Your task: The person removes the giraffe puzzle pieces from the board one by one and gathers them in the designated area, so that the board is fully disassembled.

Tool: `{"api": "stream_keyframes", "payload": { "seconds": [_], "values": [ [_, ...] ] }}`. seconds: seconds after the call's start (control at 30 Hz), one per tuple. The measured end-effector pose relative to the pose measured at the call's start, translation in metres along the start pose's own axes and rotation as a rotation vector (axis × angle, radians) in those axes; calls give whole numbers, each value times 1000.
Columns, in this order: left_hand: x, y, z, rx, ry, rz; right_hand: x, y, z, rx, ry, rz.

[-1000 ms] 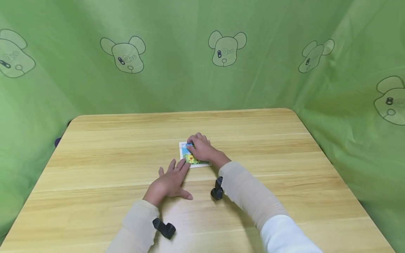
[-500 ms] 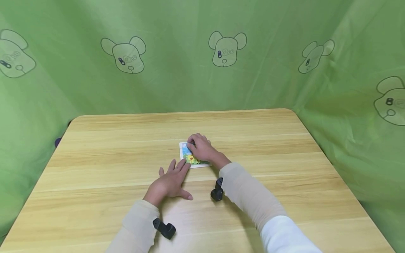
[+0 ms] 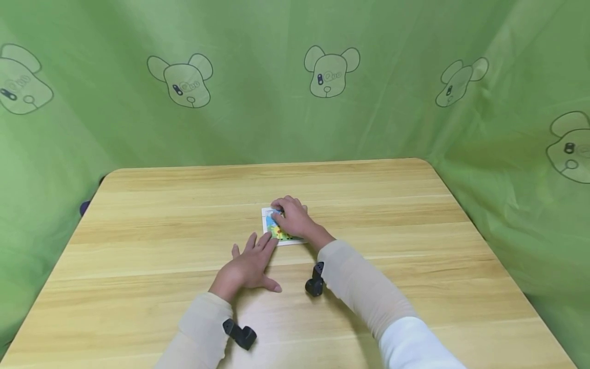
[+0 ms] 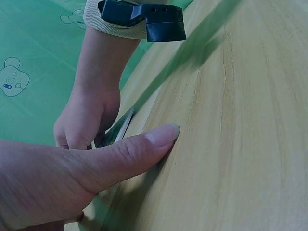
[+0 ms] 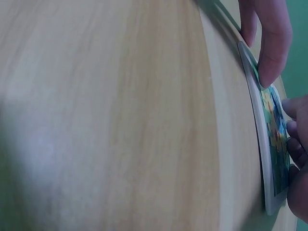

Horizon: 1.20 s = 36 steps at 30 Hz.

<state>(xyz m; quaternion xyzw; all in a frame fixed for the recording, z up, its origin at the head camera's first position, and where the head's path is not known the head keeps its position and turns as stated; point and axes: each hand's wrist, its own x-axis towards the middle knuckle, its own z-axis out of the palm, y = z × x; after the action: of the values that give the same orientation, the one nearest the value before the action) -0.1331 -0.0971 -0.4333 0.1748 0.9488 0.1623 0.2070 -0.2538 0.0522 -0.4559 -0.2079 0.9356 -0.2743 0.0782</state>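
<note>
A small jigsaw puzzle [image 3: 265, 221] with a white border and a bright picture, a yellow animal on green under blue, lies flat on the table. My left hand [image 3: 246, 266] has its fingers stretched out, the fingertips pressing the puzzle's near left corner and the thumb spread to the side. Over the puzzle's upper part, my right hand [image 3: 295, 218] bends its fingers and thumb about a blue puzzle piece, largely hidden under the hand. In the right wrist view, the right fingers [image 5: 298, 115] reach down at the picture, with the white rim in front of them.
The wooden table [image 3: 392, 205] has rounded far corners. A green curtain [image 3: 258, 128] with printed bear heads surrounds it on the back and sides. Black wrist devices sit on the left sleeve [image 3: 198, 323] and right sleeve [image 3: 369, 287].
My right hand shifts very slightly over the upper part of the puzzle, its fingers and thumb moving a little. The left hand and the puzzle stay in place.
</note>
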Motion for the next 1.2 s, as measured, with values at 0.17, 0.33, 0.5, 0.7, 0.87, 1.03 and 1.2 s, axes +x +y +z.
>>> {"api": "stream_keyframes", "payload": {
  "seconds": [0.17,0.33,0.5,0.7,0.87,1.03,1.2],
  "values": [
    [-1,0,0,-2,-1,1,0,-1,0,-57,-24,1],
    [-2,0,-1,-6,-4,1,-2,-3,-1,-72,-48,35],
    [-2,0,-1,-8,-6,-1,-4,-4,-3,-14,-44,47],
    [-3,1,-2,-18,-7,-2,-8,2,-4,116,-13,27],
    [-3,2,-2,-20,-7,-11,-13,11,-10,206,37,31],
    [-3,2,-1,-24,1,-12,-19,28,-17,267,76,73],
    [-2,2,-1,-29,8,-10,-28,50,-26,256,114,110]
  ]
}}
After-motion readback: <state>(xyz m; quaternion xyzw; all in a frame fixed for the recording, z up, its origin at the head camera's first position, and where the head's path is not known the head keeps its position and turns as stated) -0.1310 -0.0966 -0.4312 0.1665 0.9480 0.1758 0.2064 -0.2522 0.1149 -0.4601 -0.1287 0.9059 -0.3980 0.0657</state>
